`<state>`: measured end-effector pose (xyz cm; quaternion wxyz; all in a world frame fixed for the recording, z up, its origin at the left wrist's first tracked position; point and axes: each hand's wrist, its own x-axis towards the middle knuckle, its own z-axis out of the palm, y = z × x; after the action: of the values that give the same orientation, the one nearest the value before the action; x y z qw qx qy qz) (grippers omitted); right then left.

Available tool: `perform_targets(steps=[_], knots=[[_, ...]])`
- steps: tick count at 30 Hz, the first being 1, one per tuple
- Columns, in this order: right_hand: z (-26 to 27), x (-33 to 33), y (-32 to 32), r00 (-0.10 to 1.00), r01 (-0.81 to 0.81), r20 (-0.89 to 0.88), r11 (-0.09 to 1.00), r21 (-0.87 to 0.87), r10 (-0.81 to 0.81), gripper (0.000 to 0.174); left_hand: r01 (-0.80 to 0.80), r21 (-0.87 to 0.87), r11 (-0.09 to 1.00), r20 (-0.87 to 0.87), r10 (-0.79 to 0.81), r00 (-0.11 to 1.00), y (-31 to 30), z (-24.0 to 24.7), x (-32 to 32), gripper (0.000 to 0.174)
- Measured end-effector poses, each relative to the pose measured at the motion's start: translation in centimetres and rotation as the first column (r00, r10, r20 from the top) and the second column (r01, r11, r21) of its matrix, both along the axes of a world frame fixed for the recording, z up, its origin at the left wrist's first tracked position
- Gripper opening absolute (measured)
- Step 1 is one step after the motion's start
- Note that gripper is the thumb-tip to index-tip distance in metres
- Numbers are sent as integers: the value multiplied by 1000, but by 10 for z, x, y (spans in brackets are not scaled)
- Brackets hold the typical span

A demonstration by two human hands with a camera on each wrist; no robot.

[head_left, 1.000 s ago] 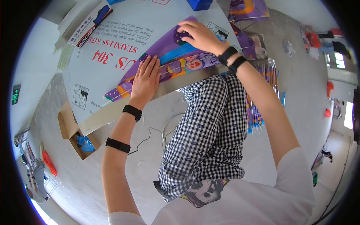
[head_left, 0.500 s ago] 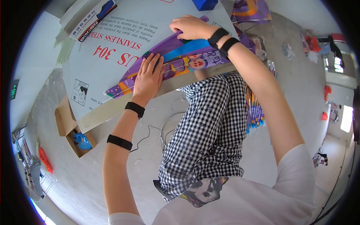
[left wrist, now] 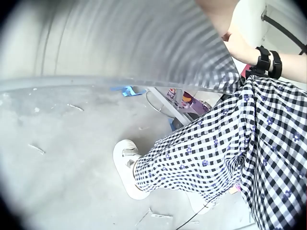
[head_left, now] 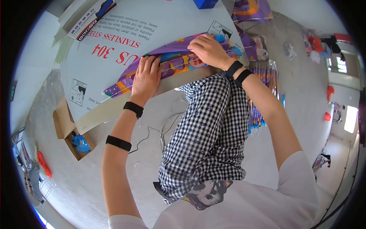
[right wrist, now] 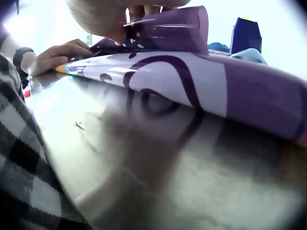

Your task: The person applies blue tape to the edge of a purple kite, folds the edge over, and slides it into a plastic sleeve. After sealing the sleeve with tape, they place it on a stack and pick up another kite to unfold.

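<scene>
A purple printed plastic sheet (head_left: 167, 47), crossed by thin pale rods like a kite's sail, lies along the near edge of the table. Its far flap is raised and curved toward the body. My right hand (head_left: 209, 51) pinches that flap with curled fingers; the right wrist view has the purple flap (right wrist: 177, 31) bent up under the right hand (right wrist: 100, 19). Farther left, my left hand (head_left: 146, 78) presses on the sheet with its fingers lying across it, fingertips at the flap. The left wrist view does not include the left hand.
Protective film with red lettering covers the table (head_left: 91, 72). A tape dispenser box (head_left: 91, 19) and a blue object (head_left: 206, 3) sit toward the back. More printed sheets (head_left: 251, 9) hang at right, above a bundle of rods (head_left: 267, 76). An open cardboard box (head_left: 78, 147) stands on the floor.
My right hand went from lying spread on the far flap to gripping it, and has drawn it toward the body. The left hand stays in nearly the same place.
</scene>
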<state>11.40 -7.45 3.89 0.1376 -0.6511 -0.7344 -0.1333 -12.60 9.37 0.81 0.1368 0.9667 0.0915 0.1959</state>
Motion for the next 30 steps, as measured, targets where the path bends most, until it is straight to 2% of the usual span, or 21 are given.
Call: perform_targets(steps=[3,9,12,18,21,27,30], knots=[[-3,2,0,1000,-13,11,1000,27,13,14,-7,-86,996,-4,7,1000,2,-3,-2,31],[-7,4,0,999,-33,13,999,27,33,12,-9,30,1000,120,5,993,2,1,-6,26],[-8,5,-1,999,-47,29,998,41,45,13,-47,7,999,122,45,991,1,3,-8,26],[-14,9,-6,999,-32,44,999,32,31,20,-37,-158,987,207,70,976,7,0,-4,17],[-17,10,-7,998,-33,53,999,37,31,21,-57,-166,984,195,90,977,8,0,-5,11],[-18,12,-11,999,-50,23,998,44,49,25,-116,-147,982,205,144,968,6,3,-6,10],[-17,13,-14,999,-41,-1,999,20,41,28,-151,-51,987,272,159,949,3,6,-5,10]])
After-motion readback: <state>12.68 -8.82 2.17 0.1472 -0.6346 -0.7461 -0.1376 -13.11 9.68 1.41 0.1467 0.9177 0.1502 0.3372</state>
